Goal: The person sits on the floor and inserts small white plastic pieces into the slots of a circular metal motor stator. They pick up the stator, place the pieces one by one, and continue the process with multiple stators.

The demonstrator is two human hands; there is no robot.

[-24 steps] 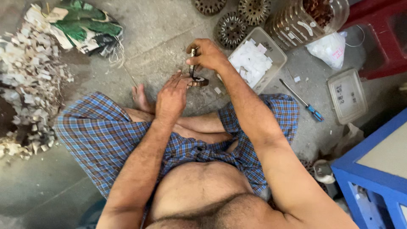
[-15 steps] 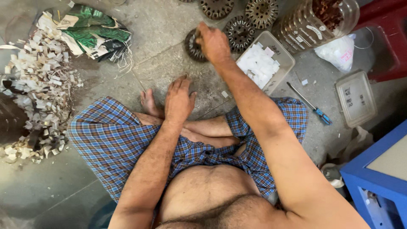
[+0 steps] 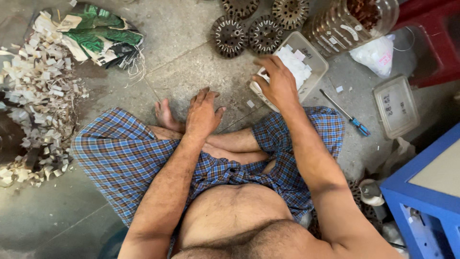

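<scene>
Tray: shallow rectangular tray of pale plastic (image 3: pixel 320 67) holding small white paper slips (image 3: pixel 294 64), lying on the grey concrete floor (image 3: pixel 191 67) directly under the right fingertips.
Right hand: right hand (image 3: pixel 278 84) hangs palm down over the tray's near corner, fingers (image 3: pixel 262 62) slightly spread and curled toward the slips; whether they pinch a slip cannot be told, since the fingertips are blurred.
Left hand: left hand (image 3: pixel 203 112) rests flat, fingers apart and holding nothing, on the bare foot and crossed shin, well to the left of the right fingers.
Rotors: three dark round slotted metal discs (image 3: pixel 229 34) lie on the floor just beyond the right fingertips, two side by side touching and a third further off; a fourth is cut by the top edge.
Jar: clear ribbed plastic jar (image 3: pixel 345 24) lies on its side beyond the tray, right of the discs.
Bag: white plastic bag (image 3: pixel 376 55) sits right of the jar.
Screwdriver: blue-handled screwdriver (image 3: pixel 346 113) lies on the floor to the right of the right wrist.
Lid box: second small clear plastic box (image 3: pixel 396 105) lies further right of the screwdriver.
Scraps: heap of white paper scraps (image 3: pixel 33 105) lies far left of the left fingers, with a crumpled green-and-white sack (image 3: pixel 103 36) beyond it.
</scene>
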